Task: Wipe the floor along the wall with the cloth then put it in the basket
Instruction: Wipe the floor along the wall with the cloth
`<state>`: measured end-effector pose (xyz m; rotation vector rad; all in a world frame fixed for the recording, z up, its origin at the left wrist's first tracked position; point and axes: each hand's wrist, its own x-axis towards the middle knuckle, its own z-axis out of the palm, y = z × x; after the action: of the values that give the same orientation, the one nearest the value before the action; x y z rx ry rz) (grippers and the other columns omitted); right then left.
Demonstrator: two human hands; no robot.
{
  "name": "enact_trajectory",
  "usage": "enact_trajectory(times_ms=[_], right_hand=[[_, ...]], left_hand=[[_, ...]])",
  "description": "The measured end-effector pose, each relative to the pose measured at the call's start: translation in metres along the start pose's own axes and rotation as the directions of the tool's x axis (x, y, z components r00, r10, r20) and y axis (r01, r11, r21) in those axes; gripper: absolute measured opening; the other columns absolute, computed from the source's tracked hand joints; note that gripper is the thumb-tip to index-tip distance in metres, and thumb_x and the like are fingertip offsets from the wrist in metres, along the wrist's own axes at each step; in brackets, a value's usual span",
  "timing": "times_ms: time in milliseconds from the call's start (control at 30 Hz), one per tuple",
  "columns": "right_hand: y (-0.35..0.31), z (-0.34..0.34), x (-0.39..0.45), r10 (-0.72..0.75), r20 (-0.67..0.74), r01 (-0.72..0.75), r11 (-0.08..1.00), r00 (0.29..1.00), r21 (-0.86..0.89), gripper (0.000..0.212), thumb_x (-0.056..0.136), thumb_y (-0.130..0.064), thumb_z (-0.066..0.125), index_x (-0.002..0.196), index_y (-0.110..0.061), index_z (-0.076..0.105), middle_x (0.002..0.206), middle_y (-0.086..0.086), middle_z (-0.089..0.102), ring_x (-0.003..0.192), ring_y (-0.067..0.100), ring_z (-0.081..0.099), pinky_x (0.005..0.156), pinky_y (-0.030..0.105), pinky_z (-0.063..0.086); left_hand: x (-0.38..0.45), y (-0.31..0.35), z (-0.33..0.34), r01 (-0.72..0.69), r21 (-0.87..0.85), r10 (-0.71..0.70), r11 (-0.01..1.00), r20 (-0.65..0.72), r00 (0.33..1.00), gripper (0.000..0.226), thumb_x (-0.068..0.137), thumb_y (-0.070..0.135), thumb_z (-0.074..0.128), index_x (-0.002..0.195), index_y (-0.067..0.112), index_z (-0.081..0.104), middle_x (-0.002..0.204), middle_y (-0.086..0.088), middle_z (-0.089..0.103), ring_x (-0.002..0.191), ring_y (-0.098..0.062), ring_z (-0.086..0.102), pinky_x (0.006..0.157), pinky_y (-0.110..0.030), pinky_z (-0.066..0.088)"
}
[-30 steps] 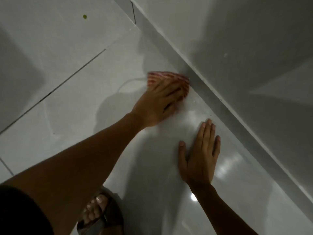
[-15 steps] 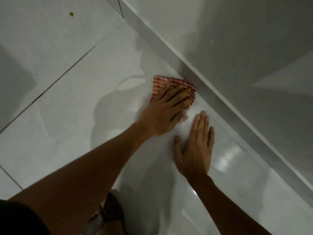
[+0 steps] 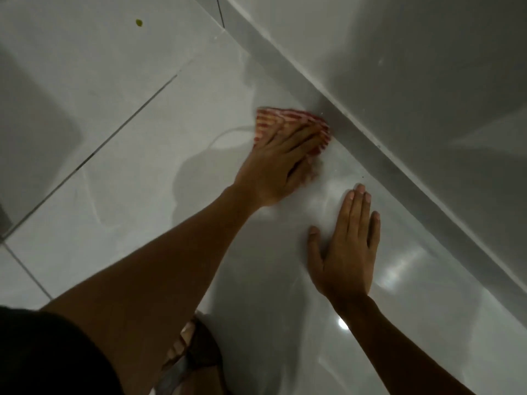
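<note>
Cloth [image 3: 288, 121] is pressed flat to the floor [image 3: 142, 172] against the wall [image 3: 356, 124] under the left hand [image 3: 273, 169], nothing gripped; right hand [image 3: 346, 252] braced open; wiping underway, basket unseen.

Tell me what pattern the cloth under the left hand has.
Red and pale stripes; the cloth shows only in the head view, partly under the left hand.

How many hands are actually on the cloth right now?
1. The left hand presses the striped cloth flat on the floor beside the baseboard. The right hand lies flat on bare tile, apart from the cloth.
</note>
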<state>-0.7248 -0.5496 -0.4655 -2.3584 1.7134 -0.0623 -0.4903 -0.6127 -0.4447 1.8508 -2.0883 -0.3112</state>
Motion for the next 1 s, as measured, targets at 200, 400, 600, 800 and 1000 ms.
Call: enact_trajectory(times_ms=[200, 400, 600, 800, 1000], right_hand=[[0.0, 0.001, 0.002, -0.016, 0.02, 0.016, 1.0, 1.0, 0.003, 0.09, 0.111, -0.064, 0.024, 0.177, -0.006, 0.003, 0.188, 0.012, 0.001, 0.176, 0.026, -0.001, 0.142, 0.046, -0.002], [0.001, 0.0, 0.001, -0.019, 0.006, 0.019, 1.0, 1.0, 0.018, 0.087, 0.111, -0.058, 0.025, 0.177, -0.005, 0.004, 0.188, 0.012, 0.002, 0.176, 0.026, -0.001, 0.143, 0.046, -0.002], [0.001, -0.001, 0.001, -0.025, -0.002, 0.025, 0.998, 1.0, 0.061, 0.088, 0.11, -0.053, 0.037, 0.177, -0.005, 0.005, 0.188, 0.011, 0.001, 0.176, 0.025, -0.004, 0.142, 0.042, -0.006], [0.003, 0.005, 0.002, -0.032, -0.005, 0.032, 0.997, 0.999, 0.072, 0.086, 0.111, -0.055, 0.028, 0.177, -0.007, 0.003, 0.188, 0.009, -0.003, 0.176, 0.025, -0.003, 0.142, 0.045, -0.005], [0.0, 0.0, 0.001, 0.018, -0.017, -0.017, 0.999, 1.0, 0.05, 0.09, 0.104, -0.046, 0.036, 0.176, -0.002, 0.003, 0.187, 0.016, -0.001, 0.176, 0.028, -0.003, 0.142, 0.046, -0.002]], left_hand=[[0.019, 0.055, 0.014, 0.453, -0.148, -0.474, 0.879, -0.177, 0.863, 0.05, 0.114, 0.032, 0.042, 0.159, 0.012, 0.049, 0.169, -0.009, 0.045, 0.162, -0.027, 0.034, 0.137, -0.048, 0.017], [-0.005, 0.036, 0.012, 0.045, 0.014, -0.045, 0.999, -0.001, 0.999, 0.053, 0.114, 0.036, 0.035, 0.16, 0.011, 0.047, 0.17, -0.009, 0.044, 0.162, -0.028, 0.034, 0.134, -0.053, 0.025], [0.017, -0.002, -0.001, 0.389, -0.071, -0.395, 0.919, -0.12, 0.911, 0.053, 0.115, 0.036, 0.037, 0.164, 0.016, 0.039, 0.174, -0.006, 0.035, 0.165, -0.025, 0.025, 0.136, -0.054, 0.015], [0.063, 0.069, 0.017, 0.701, -0.3, -0.76, 0.647, -0.181, 0.624, 0.063, 0.112, 0.032, 0.037, 0.169, 0.008, 0.023, 0.178, -0.01, 0.025, 0.167, -0.028, 0.017, 0.139, -0.049, 0.01], [-0.003, 0.075, 0.03, 0.19, -0.091, -0.194, 0.978, -0.037, 0.98, 0.053, 0.114, 0.032, 0.038, 0.161, 0.01, 0.043, 0.17, -0.011, 0.042, 0.162, -0.028, 0.032, 0.134, -0.05, 0.025]])
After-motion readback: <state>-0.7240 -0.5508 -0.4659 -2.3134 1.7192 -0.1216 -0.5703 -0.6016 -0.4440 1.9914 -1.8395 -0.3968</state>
